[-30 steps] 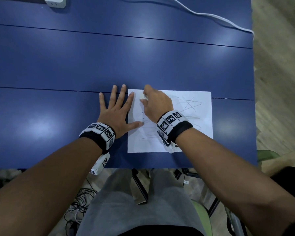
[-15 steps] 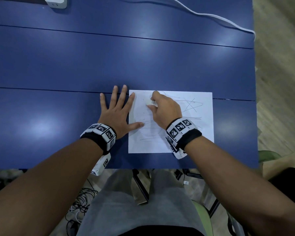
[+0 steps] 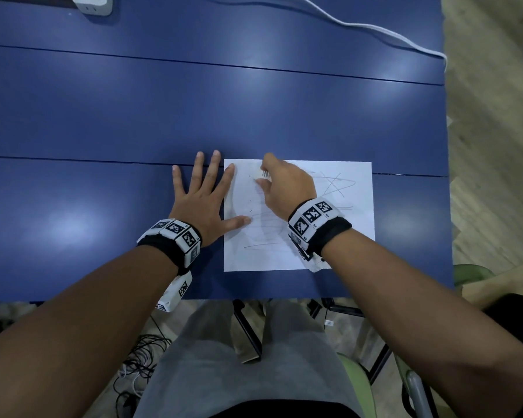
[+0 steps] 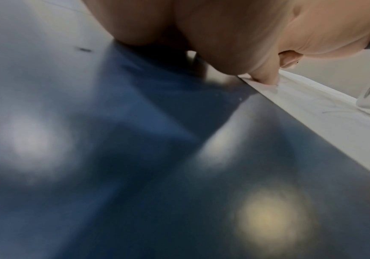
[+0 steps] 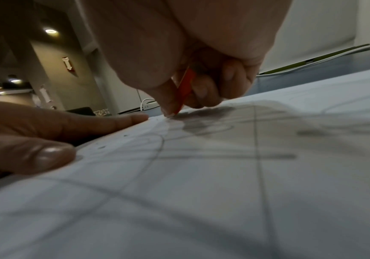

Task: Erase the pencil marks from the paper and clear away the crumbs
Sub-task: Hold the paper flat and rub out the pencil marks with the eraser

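Observation:
A white paper (image 3: 338, 239) with grey pencil scribbles lies near the front edge of the blue table (image 3: 194, 110). My right hand (image 3: 280, 185) pinches a small eraser (image 3: 261, 174) with a barcode sleeve and holds it against the paper's top left part. The right wrist view shows the eraser's red side (image 5: 185, 91) touching the paper (image 5: 201, 192) by a dark smudge. My left hand (image 3: 204, 197) lies flat with fingers spread; its thumb and index tip press the paper's left edge. A few dark crumbs (image 5: 101, 147) dot the sheet near the thumb (image 5: 46, 156).
A white charger block (image 3: 92, 4) sits at the table's far left edge and a white cable (image 3: 375, 28) runs across the far right. The table's right edge drops to a wood floor (image 3: 495, 146). Chair parts and my grey-clad legs are below the front edge.
My right hand with the eraser slid right and toward me half a second ago, then back up toward the paper's top left. The left hand stayed put.

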